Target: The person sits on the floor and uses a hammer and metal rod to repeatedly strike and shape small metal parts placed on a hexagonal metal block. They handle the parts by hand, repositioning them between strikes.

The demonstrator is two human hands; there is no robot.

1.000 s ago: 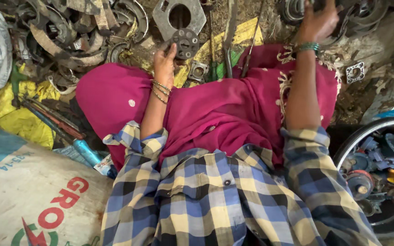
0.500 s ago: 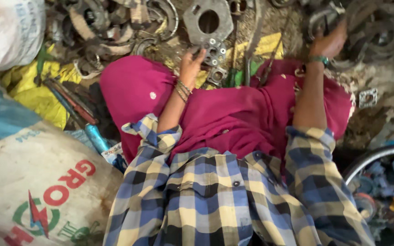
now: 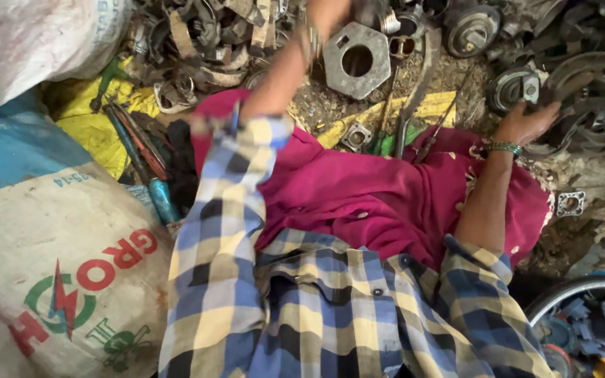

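Lying at lower left: printed sack (image 3: 57,280). Left hand (image 3: 327,14) at top centre, blurred, partly cut by frame edge; finger state cannot tell. Hexagonal metal plate (image 3: 356,61) just right of it, on scrap heap. Right hand (image 3: 526,122) at upper right, fingers spread, resting on curved metal pieces (image 3: 582,105). Magenta cloth (image 3: 379,196) across centre.

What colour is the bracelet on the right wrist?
The bracelet is green, seen in the head view.
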